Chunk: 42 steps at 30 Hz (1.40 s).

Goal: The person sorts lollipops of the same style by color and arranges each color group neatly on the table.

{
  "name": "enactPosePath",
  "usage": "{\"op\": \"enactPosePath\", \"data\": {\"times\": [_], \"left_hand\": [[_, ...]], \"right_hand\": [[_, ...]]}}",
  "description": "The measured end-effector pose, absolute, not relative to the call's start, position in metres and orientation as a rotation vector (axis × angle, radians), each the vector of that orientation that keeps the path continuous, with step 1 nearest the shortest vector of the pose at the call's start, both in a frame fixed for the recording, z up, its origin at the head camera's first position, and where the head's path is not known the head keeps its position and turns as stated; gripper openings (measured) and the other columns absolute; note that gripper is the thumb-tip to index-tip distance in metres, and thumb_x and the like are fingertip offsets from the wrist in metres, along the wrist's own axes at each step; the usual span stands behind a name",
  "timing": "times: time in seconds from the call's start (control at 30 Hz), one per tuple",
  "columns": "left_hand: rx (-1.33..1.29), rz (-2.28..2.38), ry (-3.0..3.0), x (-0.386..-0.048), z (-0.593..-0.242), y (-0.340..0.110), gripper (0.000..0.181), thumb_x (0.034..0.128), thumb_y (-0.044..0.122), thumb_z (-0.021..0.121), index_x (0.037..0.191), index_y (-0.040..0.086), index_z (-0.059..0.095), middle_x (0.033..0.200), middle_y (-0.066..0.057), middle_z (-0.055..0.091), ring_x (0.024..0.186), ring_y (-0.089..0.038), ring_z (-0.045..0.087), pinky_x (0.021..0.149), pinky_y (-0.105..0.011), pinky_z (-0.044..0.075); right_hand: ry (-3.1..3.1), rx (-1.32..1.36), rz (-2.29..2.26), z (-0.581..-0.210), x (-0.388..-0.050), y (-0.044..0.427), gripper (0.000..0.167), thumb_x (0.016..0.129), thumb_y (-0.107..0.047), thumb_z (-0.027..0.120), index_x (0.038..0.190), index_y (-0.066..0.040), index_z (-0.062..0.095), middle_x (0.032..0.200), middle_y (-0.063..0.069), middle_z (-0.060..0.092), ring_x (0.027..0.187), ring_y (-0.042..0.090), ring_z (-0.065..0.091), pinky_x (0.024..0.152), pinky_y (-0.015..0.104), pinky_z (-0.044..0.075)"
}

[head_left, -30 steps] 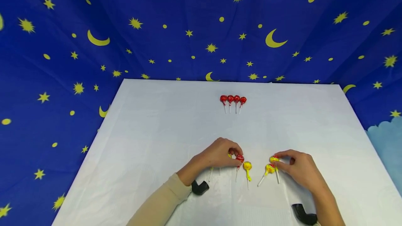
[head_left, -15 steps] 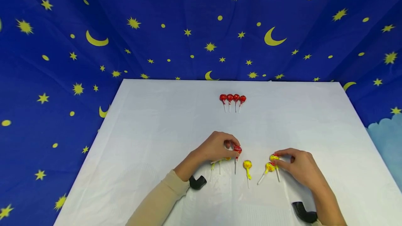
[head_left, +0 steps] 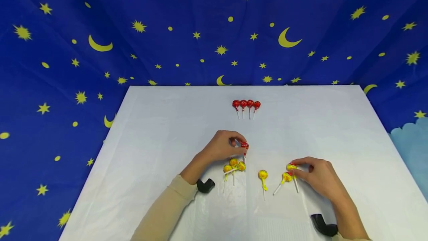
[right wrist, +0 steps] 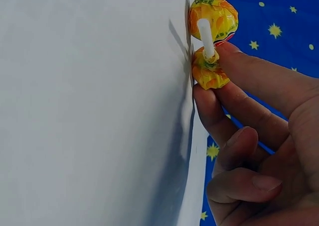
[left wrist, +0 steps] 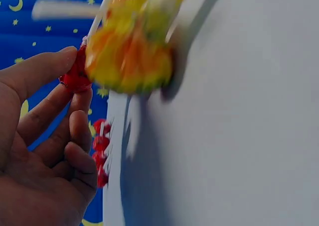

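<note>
The head camera looked forward and down from the person's side of the table (head_left: pixel 167 122), far enough off to take in the left hand (head_left: pixel 221 146), the right hand (head_left: pixel 319 176) and the starry cloth (head_left: pixel 180 47) behind. The left wrist camera faced the cloth sideways, the table on its right, so near some yellow lollipops (left wrist: pixel 130 61) that they blurred; it shared the red row (left wrist: pixel 100 144) with the head view. The right wrist camera, also close and sideways, had the table on its left and shared the yellow pair (right wrist: pixel 219 22) with the head view.
</note>
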<state>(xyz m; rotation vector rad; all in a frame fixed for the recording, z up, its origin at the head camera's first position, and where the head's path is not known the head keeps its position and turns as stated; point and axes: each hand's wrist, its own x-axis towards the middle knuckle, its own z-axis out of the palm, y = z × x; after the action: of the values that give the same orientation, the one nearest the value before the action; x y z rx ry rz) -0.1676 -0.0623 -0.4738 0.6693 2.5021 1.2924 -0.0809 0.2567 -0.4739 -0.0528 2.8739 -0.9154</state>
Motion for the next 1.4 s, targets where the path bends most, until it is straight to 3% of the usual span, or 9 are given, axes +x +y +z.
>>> {"op": "enactPosePath", "data": {"times": [0.57, 1.07, 1.4], "left_hand": [[0.586, 1.318, 2.677, -0.209, -0.469, -0.074, 0.022, 0.0821, 0.026, 0.078, 0.103, 0.020, 0.073, 0.091, 0.012, 0.067, 0.067, -0.013, 0.050, 0.059, -0.027, 0.043], [0.479, 1.281, 2.688, -0.228, -0.478, -0.084, 0.024, 0.0798, 0.030, 0.080, 0.101, 0.021, 0.075, 0.088, 0.013, 0.067, 0.067, -0.016, 0.051, 0.060, -0.029, 0.042], [0.476, 1.267, 2.743, -0.240, -0.481, -0.087, 0.020, 0.0801, 0.028, 0.079, 0.098, 0.021, 0.076, 0.084, 0.012, 0.066, 0.065, -0.014, 0.051, 0.059, -0.029, 0.042]], "right_hand": [[2.860, -0.019, -0.896, -0.474, -0.082, 0.255, 0.034, 0.077, -0.036, 0.081, 0.101, -0.013, 0.075, 0.065, -0.001, 0.050, 0.061, 0.017, 0.041, 0.053, 0.031, 0.030], [2.851, -0.024, -0.892, -0.470, -0.083, 0.255, 0.038, 0.077, -0.042, 0.080, 0.102, -0.014, 0.075, 0.063, -0.001, 0.049, 0.059, 0.017, 0.041, 0.051, 0.030, 0.029], [2.857, -0.034, -0.884, -0.472, -0.083, 0.255, 0.031, 0.078, -0.031, 0.080, 0.102, -0.013, 0.075, 0.062, -0.001, 0.049, 0.058, 0.017, 0.040, 0.050, 0.030, 0.029]]}}
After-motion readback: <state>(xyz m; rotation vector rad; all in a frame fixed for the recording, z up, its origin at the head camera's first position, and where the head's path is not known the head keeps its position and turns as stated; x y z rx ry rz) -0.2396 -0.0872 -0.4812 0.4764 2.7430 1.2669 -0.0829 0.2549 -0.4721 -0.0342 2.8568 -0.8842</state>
